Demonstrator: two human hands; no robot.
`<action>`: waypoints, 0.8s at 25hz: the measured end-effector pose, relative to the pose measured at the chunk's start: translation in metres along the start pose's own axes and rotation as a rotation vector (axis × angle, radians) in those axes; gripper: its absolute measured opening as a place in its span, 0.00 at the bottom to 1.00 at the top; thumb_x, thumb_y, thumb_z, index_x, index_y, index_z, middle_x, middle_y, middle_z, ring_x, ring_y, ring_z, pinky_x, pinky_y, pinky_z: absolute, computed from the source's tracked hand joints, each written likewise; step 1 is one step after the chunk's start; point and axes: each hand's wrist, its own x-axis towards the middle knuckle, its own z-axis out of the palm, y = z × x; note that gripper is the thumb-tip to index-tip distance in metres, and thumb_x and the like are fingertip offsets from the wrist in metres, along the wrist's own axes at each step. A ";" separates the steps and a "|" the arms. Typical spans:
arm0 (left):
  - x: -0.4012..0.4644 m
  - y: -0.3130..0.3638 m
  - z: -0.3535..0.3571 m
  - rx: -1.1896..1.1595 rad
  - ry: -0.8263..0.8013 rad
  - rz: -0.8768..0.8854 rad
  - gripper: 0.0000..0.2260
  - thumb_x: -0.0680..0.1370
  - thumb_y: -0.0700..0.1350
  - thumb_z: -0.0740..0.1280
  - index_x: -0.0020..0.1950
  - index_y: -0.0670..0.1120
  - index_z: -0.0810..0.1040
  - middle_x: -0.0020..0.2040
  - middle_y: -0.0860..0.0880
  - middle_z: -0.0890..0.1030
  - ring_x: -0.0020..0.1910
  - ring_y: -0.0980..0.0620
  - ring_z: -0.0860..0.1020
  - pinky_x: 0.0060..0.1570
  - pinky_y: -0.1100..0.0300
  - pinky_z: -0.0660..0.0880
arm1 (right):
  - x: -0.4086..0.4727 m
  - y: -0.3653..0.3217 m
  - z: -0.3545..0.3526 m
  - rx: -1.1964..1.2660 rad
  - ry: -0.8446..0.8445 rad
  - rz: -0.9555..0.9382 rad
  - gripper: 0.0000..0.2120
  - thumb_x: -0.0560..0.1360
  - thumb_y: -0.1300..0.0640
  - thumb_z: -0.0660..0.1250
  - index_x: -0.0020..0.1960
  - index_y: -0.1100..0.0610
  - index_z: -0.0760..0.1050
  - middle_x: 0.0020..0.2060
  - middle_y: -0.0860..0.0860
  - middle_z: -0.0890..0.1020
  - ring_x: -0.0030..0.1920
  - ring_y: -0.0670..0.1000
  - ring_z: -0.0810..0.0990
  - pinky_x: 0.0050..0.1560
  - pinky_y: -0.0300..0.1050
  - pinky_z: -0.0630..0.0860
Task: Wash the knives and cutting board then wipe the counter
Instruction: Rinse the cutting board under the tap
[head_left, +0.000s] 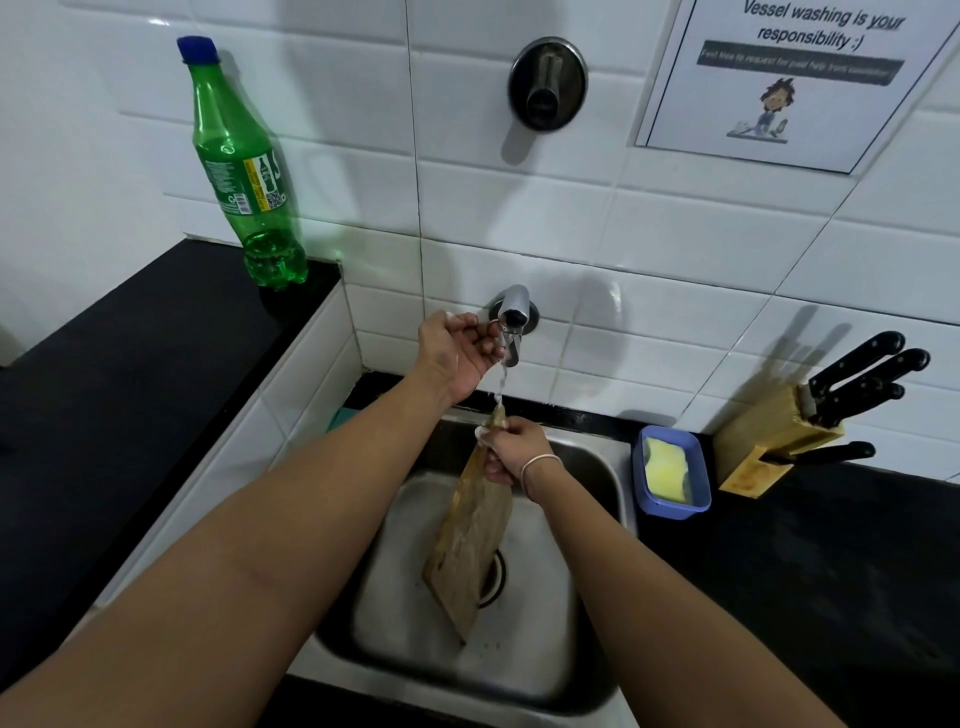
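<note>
A wooden cutting board (470, 540), wet and mottled with darker streaks, stands tilted on one lower corner inside the steel sink (597, 467), its top end raised toward the tap (513, 306) and its lower part over the drain. A thin stream of water (500, 382) falls from the tap onto the board's upper end. The right hand (511, 452), a thin band at its wrist, grips the board's top end with fingers (493, 470) curled around the edge. The left hand (457, 353) is raised, palm turned upward beside the tap, with its fingers (480, 343) bent and pinching at the small part under the spout; exactly what they grasp cannot be told. Both forearms reach in from the lower corners of the view. On the dark bench (831, 571) right of the sink sits a blue tub (670, 506) holding a yellow sponge (665, 467). Beyond it a tilted wooden knife block (769, 431) carries several black-handled knives (862, 379), handles pointing up and to the right, with one more in a lower slot. On the raised bench at left a green plastic bottle (244, 171) with a blue cap stands upright against the white tiled wall (675, 260). A printed notice (789, 78) is fixed to the tiles at upper right, and a round metal fitting (546, 83) is set in the wall above the tap.
</note>
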 end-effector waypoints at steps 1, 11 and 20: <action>0.000 0.000 0.000 -0.003 -0.003 -0.002 0.05 0.64 0.43 0.55 0.36 0.44 0.67 0.28 0.42 0.75 0.25 0.49 0.67 0.31 0.59 0.71 | 0.000 0.000 0.001 -0.002 0.001 -0.004 0.11 0.72 0.57 0.73 0.38 0.52 0.71 0.30 0.53 0.74 0.23 0.50 0.72 0.25 0.40 0.71; 0.003 -0.003 -0.002 -0.061 -0.003 -0.007 0.08 0.71 0.41 0.52 0.36 0.44 0.68 0.28 0.43 0.76 0.25 0.48 0.67 0.29 0.60 0.71 | 0.002 -0.001 0.006 -0.047 0.023 -0.030 0.07 0.72 0.56 0.74 0.40 0.54 0.76 0.30 0.53 0.77 0.25 0.50 0.76 0.31 0.42 0.76; -0.051 -0.024 -0.076 1.024 -0.139 -0.341 0.13 0.75 0.54 0.65 0.56 0.50 0.74 0.51 0.49 0.78 0.43 0.49 0.78 0.47 0.53 0.76 | -0.008 0.005 0.009 -0.168 0.143 -0.147 0.10 0.72 0.52 0.73 0.37 0.53 0.74 0.35 0.57 0.81 0.38 0.60 0.82 0.44 0.59 0.83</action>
